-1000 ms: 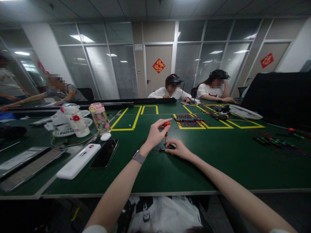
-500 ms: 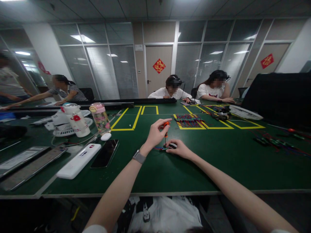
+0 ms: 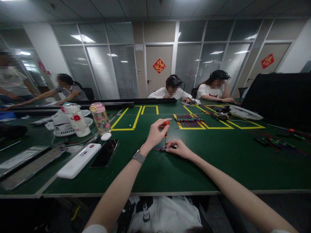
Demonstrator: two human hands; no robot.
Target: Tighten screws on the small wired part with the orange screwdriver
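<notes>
My left hand (image 3: 157, 132) is closed around the orange handle of a screwdriver (image 3: 166, 133), which stands upright with its shaft pointing down. The tip meets a small circuit board with wires (image 3: 163, 149) lying on the green table (image 3: 189, 174). From the right, my right hand (image 3: 178, 149) pinches the edge of that board beside the shaft, fingertips close to the tip. Red and blue wires come out of the board's left side. The fingers partly cover the board, so its details are too small to make out.
A bundle of wired boards (image 3: 189, 120) lies beyond my hands, within yellow tape. More wired boards (image 3: 279, 140) are at the right. Leftward are a black phone (image 3: 105, 154), a white power bank (image 3: 79, 161), a pink-lidded bottle (image 3: 100, 118) and a white bottle (image 3: 77, 121). Co-workers sit across the table.
My right fingers have shifted slightly at the board. My left hand stays on the screwdriver in nearly the same place. At far left, a standing person has moved a little.
</notes>
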